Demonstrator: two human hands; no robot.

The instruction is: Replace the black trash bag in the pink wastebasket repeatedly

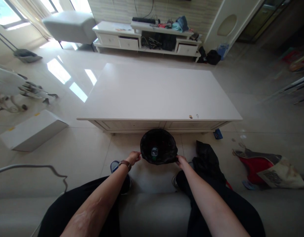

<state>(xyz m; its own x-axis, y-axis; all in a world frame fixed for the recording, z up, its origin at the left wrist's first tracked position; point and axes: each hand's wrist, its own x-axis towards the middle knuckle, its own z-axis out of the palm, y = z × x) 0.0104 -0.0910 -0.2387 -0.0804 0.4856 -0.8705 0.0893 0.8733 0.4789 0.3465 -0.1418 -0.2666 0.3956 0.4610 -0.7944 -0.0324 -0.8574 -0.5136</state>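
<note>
Between my legs stands a round bin lined with a black bin bag [170,152]. A clear plastic bottle [154,152] lies inside it, with something green at its lower end. My left hand [134,157], with a brown-strapped watch [126,164] on the wrist, pinches the bag's edge at the left rim. On the opposite side my right hand [181,161] has its fingers closed on the bag at the right rim. The fingertips of both hands are partly hidden by the bag.
A white low table [157,92] stands just beyond the bin, with two small scraps near its front edge. A white box [33,128] lies on the floor at left. Black fabric [207,158] and a red and cream bag [270,168] lie at right.
</note>
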